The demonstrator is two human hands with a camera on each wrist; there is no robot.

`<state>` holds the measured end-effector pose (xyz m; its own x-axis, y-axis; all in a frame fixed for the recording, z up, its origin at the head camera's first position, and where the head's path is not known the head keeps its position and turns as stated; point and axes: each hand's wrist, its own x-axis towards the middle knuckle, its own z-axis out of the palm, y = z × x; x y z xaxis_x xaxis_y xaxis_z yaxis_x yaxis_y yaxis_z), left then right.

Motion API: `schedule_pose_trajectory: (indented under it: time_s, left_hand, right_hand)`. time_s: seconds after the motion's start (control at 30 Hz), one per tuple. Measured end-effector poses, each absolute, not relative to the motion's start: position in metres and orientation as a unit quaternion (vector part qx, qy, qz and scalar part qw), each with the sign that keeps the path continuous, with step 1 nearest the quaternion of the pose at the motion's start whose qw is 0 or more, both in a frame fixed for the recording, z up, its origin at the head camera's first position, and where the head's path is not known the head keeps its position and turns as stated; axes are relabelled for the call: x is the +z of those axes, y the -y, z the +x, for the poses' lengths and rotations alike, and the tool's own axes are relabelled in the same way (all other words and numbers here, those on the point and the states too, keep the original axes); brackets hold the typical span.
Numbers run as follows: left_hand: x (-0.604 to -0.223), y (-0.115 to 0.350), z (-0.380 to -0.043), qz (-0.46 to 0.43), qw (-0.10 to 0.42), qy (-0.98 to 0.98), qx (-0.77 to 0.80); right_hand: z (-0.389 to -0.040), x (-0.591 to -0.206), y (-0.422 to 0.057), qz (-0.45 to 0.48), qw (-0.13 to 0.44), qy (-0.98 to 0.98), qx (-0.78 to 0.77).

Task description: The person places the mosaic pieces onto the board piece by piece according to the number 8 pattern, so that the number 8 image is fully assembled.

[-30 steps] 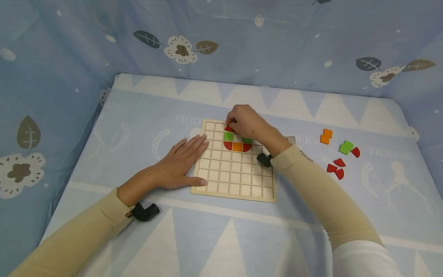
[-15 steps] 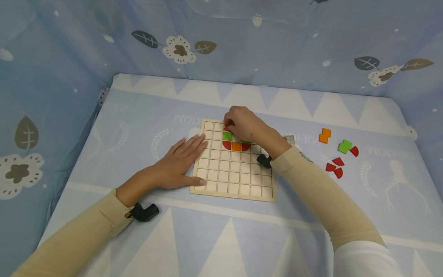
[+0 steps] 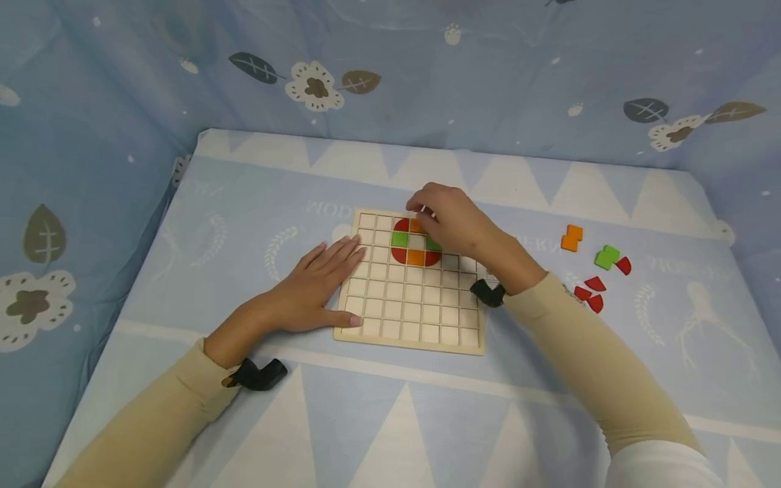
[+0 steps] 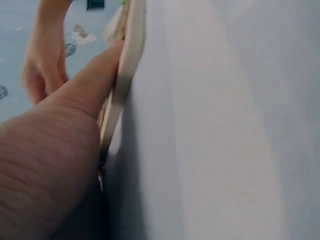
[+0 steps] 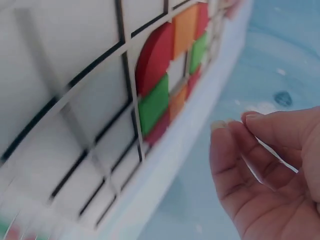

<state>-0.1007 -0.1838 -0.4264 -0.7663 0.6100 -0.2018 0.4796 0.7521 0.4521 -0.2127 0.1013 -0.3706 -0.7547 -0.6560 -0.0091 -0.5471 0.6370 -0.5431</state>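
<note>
A light wooden grid board lies on the table. My left hand rests flat over its left side, fingers spread; the left wrist view shows my left thumb on the board's edge. A ring of coloured pieces fills cells near the far edge: a red quarter-round piece at the far left corner, orange squares near and far, green squares at the sides. The middle cell is bare. Over the ring's far right hovers my right hand, fingers loosely bent, holding nothing; it hides the far right corner there.
Right of the board lie loose orange pieces, green pieces and several red quarter-round pieces. A black wrist device hangs under the left sleeve, another by the right wrist. Blue patterned fabric rises behind the table.
My right hand has let go of the red quarter-round piece, which now sits in the ring's far left corner. The hand has drawn back to the right. My left hand stays put.
</note>
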Motion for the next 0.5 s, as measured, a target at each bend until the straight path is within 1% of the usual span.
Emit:
schedule_pose_trajectory:
  time_s: [0.13,0.3,0.5]
  left_hand:
    - [-0.427,0.184,-0.1,0.299,0.168,-0.918,0.202]
    - [-0.429,0.184,-0.1,0.3,0.156,-0.918,0.208]
    - [-0.432,0.183,-0.099,0.298,0.143,-0.92,0.212]
  right_hand:
    - [-0.192,-0.36,-0.14,-0.317,0.093,-0.9,-0.285]
    - [-0.164,-0.356,-0.197,-0.276,0.089,-0.91,-0.295]
    - [-0.133,-0.359,-0.259,-0.237,0.037,-0.932,-0.274]
